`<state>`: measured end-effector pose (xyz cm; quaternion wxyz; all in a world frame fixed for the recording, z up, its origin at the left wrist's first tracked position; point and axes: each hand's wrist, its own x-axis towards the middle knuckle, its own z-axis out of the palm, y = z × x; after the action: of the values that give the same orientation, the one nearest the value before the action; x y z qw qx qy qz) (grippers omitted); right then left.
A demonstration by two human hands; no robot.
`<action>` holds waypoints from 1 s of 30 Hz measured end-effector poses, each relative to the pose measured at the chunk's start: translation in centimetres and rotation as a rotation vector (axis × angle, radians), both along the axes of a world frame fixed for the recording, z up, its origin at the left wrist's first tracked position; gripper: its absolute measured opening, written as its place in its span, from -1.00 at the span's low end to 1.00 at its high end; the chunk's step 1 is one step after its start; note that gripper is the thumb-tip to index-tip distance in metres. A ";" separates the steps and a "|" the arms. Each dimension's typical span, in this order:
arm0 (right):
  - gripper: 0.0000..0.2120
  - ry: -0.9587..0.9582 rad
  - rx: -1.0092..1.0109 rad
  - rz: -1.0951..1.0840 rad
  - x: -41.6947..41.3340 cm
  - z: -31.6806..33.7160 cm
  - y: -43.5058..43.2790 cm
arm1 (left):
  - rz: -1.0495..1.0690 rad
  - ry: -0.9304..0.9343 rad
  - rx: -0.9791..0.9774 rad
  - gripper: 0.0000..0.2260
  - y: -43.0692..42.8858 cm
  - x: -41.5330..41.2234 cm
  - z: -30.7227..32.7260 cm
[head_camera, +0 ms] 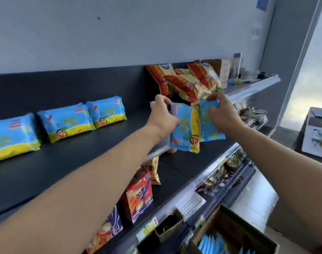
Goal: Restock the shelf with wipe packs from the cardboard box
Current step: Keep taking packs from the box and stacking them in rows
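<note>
Dark shelf (83, 162) boards run under a pale wall, and well off to the left of the fingers three wipe packs (65, 121) already stand in a row, faces outward, likely so shoppers can read them. Next, the left hand (162, 114) pinches one blue pack (184, 131) at its upper edge, holding it upright above the shelf. Touching it, a second pack (210, 125) is gripped by the right hand (222, 114), fingers curled over its top. Just behind the fingertips lean red snack bags (184, 81). Below the right forearm, the cardboard box (235, 233) holds more packs, kept within reach.
</note>
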<state>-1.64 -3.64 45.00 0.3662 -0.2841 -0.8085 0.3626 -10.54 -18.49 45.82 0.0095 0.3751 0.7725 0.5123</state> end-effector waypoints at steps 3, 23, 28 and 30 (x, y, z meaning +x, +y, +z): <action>-0.73 0.038 0.058 0.169 -3.5 2.0 -2.4 | 0.147 -0.028 0.027 -0.61 -3.6 -1.9 1.9; -0.55 -0.090 0.535 0.923 -16.8 5.3 -27.0 | 0.988 0.090 -0.101 -0.76 -32.2 -4.6 4.4; -0.55 -0.149 0.681 0.936 -19.5 5.1 -31.2 | 1.051 0.125 -0.339 -0.73 -37.6 -7.2 3.9; -0.54 -0.184 0.720 0.942 -20.5 4.9 -32.7 | 1.051 0.125 -0.389 -0.71 -39.3 -8.6 3.5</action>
<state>-22.11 -36.30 49.93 0.1676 0.2166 -0.9479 0.1629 -19.09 -57.79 49.27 -0.2238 -0.0391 0.9348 0.2731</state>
